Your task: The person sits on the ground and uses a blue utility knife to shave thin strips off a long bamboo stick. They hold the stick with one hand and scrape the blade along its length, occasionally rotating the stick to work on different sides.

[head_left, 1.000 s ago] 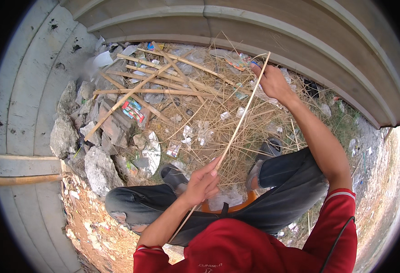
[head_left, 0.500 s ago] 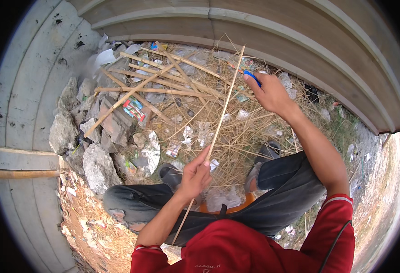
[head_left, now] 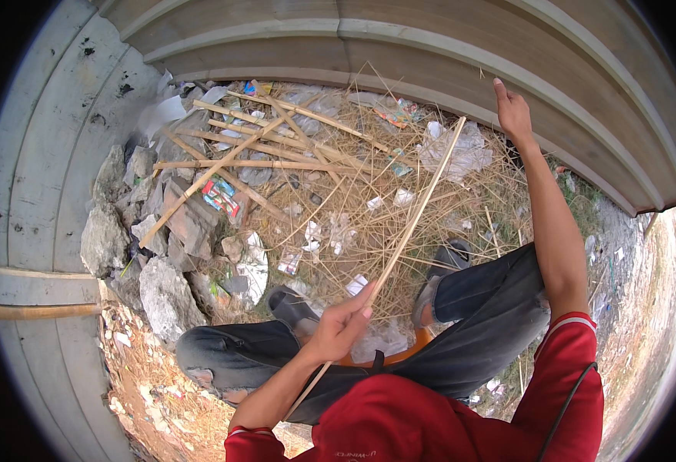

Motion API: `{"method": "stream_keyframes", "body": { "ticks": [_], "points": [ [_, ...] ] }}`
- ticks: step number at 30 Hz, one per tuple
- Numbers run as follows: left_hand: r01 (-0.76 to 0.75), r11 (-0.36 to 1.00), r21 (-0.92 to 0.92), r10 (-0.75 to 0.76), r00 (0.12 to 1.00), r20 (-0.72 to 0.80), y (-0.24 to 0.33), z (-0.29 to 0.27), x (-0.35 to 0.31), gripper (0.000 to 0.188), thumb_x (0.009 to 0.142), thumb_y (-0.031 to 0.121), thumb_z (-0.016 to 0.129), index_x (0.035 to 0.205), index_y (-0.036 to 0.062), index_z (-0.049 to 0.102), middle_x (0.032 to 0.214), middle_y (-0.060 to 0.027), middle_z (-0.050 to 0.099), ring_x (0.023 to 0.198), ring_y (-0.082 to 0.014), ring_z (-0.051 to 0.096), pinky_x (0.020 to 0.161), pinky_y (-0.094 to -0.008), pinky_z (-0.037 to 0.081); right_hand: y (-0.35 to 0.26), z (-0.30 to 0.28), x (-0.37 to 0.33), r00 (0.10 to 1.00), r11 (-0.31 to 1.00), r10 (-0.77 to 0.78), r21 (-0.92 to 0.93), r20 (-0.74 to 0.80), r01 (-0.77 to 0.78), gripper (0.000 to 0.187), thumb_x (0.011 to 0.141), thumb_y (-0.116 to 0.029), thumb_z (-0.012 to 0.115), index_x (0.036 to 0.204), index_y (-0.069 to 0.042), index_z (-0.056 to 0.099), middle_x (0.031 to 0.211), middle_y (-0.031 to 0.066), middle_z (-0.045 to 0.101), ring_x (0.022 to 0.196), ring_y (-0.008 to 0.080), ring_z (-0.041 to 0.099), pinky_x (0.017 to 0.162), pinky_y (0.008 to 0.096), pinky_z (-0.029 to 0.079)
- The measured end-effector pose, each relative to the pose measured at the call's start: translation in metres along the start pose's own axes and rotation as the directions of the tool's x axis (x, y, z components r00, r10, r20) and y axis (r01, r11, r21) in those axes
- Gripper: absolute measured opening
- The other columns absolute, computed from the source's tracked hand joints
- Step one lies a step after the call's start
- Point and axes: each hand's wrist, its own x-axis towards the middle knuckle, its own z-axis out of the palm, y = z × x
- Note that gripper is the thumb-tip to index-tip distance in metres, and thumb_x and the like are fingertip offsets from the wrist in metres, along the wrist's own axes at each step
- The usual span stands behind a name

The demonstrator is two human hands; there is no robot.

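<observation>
My left hand (head_left: 342, 327) is closed round a long, thin bamboo strip (head_left: 422, 208) near its lower part. The strip slants up and to the right over the straw, its lower end passing beside my left forearm. At the upper right, my right hand (head_left: 513, 115) is raised in front of the metal wall, fingers curled and thumb up, apart from the strip. The blue-handled knife seen in it half a second ago is hidden by the hand now. A tiny pale shaving (head_left: 482, 73) shows near the thumb.
Several bamboo sticks (head_left: 276, 163) lie crossed at the far left, over rocks (head_left: 170, 296) and litter. Straw shavings (head_left: 384, 246) cover the ground before my sandals (head_left: 292, 308). A corrugated metal wall (head_left: 415, 46) stands at the back, a grey panel (head_left: 38, 154) to the left.
My right hand has swung up and to the right, away from the bamboo strip. The strip's upper end has tilted right, and my left hand has shifted slightly down and right.
</observation>
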Motion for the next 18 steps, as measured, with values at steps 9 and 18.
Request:
{"method": "stream_keyframes", "body": {
  "ticks": [9,18],
  "points": [
    [-0.096,0.993,0.067,0.107,0.976,-0.189,0.012,-0.005,0.021,0.051,0.104,0.008,0.052,0.153,0.0021,0.038,0.076,0.0099,0.044,0.064,0.0014,0.035,0.056,-0.0174,0.030,-0.087,0.012,-0.070,0.902,0.953,-0.257,0.248,0.346,0.176,0.064,0.101,-0.054,0.047,0.080,0.005,0.060,0.061,0.0142,0.050,0.061,0.0256,0.046,0.063,0.0403,0.042],
    [-0.118,0.992,-0.037,0.104,0.959,-0.265,0.013,-0.010,0.028,0.052,0.107,0.015,0.049,0.155,0.0026,0.034,0.066,0.0100,0.041,0.055,0.0010,0.034,0.050,-0.0194,0.026,-0.150,0.030,-0.226,0.398,0.818,-0.463,0.209,0.792,0.536,0.047,0.100,-0.043,0.051,0.093,0.000,0.068,0.074,0.0246,0.067,0.073,0.0437,0.068,0.070,0.0537,0.054]
  ]
}}
